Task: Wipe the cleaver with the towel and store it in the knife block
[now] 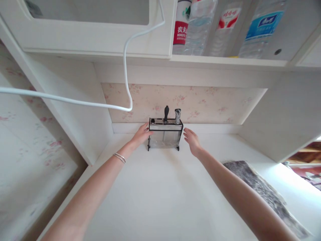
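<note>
A knife holder (166,127) with a metal and black slotted top and a see-through front stands upright at the back of the white counter. Two handles stick up from its slots: a black handle (166,113) and a mottled grey handle (177,116). My left hand (140,136) is at the holder's left end, its thumb overlapping the front edge and its fingers stretched along the side. Whether it presses on the holder I cannot tell. Just off the right end is my right hand (192,140), fingers apart and holding nothing.
Above hangs a white cabinet (95,38) whose open shelf holds several plastic bottles (200,26). A white cable (126,77) dangles in front of it. Side panels flank the counter (160,201). A grey furry mat (260,190) lies at the right, under my right forearm's line.
</note>
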The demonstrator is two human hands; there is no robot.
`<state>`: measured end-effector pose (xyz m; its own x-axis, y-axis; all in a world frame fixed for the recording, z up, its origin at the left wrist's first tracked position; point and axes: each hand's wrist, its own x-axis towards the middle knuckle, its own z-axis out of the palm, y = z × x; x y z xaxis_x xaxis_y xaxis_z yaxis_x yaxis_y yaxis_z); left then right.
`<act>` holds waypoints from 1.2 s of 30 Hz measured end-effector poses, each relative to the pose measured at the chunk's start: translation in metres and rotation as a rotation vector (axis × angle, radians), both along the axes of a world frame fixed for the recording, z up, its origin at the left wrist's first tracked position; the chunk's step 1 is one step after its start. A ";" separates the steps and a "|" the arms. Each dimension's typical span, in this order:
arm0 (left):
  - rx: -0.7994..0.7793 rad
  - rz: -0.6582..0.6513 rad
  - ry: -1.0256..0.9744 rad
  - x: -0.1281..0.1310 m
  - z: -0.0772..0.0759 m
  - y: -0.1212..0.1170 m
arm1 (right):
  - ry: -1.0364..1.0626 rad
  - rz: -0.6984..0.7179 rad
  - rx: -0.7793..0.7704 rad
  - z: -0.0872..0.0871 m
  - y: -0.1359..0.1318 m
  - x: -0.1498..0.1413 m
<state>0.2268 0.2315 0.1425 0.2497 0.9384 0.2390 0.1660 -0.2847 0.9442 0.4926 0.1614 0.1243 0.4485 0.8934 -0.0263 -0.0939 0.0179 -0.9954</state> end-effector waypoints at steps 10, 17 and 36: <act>0.354 0.183 0.371 0.016 0.027 -0.009 | -0.323 0.339 -0.066 -0.114 -0.118 -0.051; 0.350 0.256 0.512 0.072 0.058 0.015 | -0.595 0.401 -0.010 -0.124 -0.128 -0.046; 0.508 0.234 0.266 0.103 0.156 0.032 | -0.644 0.446 0.027 -0.122 -0.133 -0.039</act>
